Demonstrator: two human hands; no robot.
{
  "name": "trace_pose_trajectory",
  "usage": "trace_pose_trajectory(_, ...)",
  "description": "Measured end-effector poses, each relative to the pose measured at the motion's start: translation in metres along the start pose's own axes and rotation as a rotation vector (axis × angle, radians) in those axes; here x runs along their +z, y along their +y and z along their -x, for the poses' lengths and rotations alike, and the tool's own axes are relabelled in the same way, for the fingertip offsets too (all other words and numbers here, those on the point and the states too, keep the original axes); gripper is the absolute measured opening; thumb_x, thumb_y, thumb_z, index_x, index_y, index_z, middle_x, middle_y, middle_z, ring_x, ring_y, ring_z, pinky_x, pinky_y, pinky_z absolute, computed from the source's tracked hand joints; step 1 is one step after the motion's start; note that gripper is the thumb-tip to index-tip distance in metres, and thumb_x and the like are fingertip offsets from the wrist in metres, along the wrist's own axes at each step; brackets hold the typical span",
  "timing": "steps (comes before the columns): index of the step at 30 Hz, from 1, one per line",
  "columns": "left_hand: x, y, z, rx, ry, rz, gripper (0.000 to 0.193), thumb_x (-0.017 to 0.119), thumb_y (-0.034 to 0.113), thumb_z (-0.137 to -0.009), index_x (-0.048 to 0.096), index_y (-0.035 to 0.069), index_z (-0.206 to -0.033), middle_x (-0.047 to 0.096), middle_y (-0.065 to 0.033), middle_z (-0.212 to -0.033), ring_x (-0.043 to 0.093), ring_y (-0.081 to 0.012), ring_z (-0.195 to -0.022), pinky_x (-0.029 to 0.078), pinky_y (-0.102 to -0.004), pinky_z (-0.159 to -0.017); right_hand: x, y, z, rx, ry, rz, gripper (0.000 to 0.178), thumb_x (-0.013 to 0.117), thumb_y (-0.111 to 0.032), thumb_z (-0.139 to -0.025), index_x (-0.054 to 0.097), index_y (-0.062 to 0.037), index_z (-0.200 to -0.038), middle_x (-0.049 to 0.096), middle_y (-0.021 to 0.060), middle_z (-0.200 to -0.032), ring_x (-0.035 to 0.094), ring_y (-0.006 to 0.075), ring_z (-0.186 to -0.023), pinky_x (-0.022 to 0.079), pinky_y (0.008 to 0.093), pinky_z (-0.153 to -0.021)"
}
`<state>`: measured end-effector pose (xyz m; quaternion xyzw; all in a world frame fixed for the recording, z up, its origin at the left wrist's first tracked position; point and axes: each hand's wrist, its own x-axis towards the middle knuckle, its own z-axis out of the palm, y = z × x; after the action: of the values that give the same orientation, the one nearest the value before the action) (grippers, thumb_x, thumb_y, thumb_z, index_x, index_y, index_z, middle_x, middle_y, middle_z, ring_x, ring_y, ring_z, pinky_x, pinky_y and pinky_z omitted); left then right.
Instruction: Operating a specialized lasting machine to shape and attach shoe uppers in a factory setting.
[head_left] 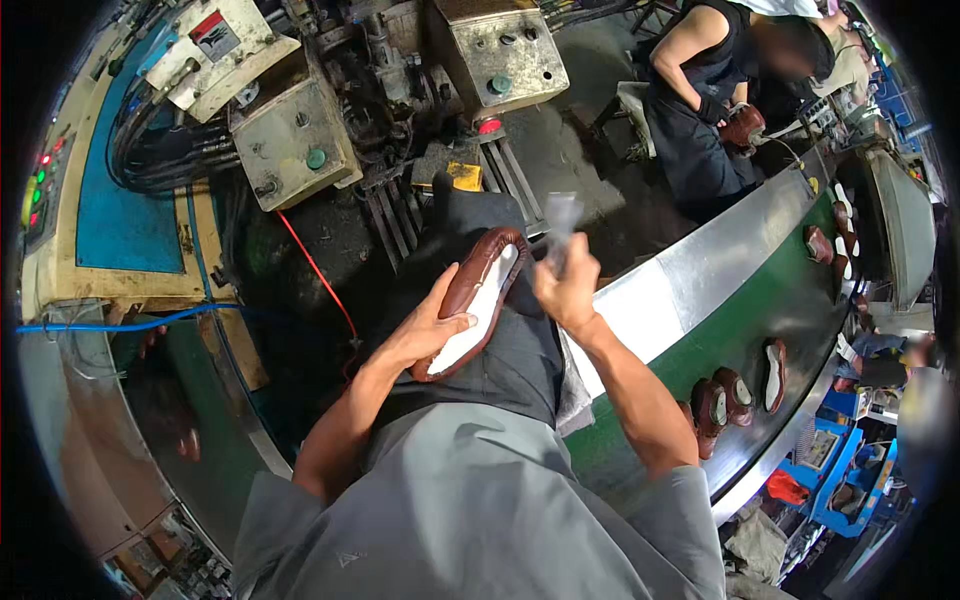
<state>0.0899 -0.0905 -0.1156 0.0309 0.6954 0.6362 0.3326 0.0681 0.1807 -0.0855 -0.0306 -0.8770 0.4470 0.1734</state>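
A brown leather shoe upper (473,305) lies sole side up across my lap, its white insole board facing me. My left hand (432,328) grips it by the near left side, with the thumb over the white sole and the fingers around the leather. Just right of the shoe, my right hand (567,285) is closed around a hammer (563,213), whose pale metal head is smeared by motion. The hammer's head is raised apart from the shoe. Most of its handle is hidden in my fist.
On my right runs a green conveyor belt (640,420) with a metal edge (670,310), carrying several brown shoes (738,398). Machine control boxes (295,150) stand ahead. A co-worker (705,100) holds a brown shoe (743,125) at the far right. A red cable (315,265) hangs at left.
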Motion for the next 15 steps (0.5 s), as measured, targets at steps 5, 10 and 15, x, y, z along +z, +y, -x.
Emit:
trace_pose_trajectory(5, -0.021, -0.007, 0.003, 0.029, -0.050, 0.283, 0.096, 0.076, 0.013, -0.103, 0.017, 0.005, -0.178, 0.040, -0.0165, -0.174, 0.041, -0.0262, -0.158, 0.033, -0.0374, -0.129, 0.014, 0.032, 0.016, 0.138, -0.499, 0.477, 0.028, 0.071, -0.013, -0.083, 0.057, -0.0001, -0.104, 0.073, 0.0324, -0.090, 0.072, 0.0539, -0.089, 0.058, 0.0609, -0.079)
trace_pose_trajectory(10, -0.033, -0.014, 0.054, 0.133, 0.025, 0.718, 0.091, 0.072, 0.015, -0.103, 0.020, 0.004, -0.177, 0.042, -0.0141, -0.173, 0.042, -0.0265, -0.159, 0.033, -0.0418, -0.131, 0.015, 0.017, 0.054, 0.327, -0.242, 0.192, 0.033, 0.076, -0.015, -0.085, 0.064, -0.0007, -0.113, 0.074, 0.0249, -0.089, 0.077, 0.0410, -0.083, 0.059, 0.0503, -0.080)
trace_pose_trajectory(15, -0.107, -0.059, 0.124, 0.119, 0.553, 0.638, 0.092, 0.074, 0.021, -0.102, 0.022, 0.005, -0.177, 0.041, -0.0156, -0.173, 0.039, -0.0292, -0.160, 0.031, -0.0428, -0.131, 0.017, 0.056, 0.082, 0.233, -0.217, 0.039, 0.026, 0.066, -0.003, -0.087, 0.067, 0.0065, -0.111, 0.073, 0.0182, -0.101, 0.068, 0.0304, -0.095, 0.054, 0.0425, -0.094)
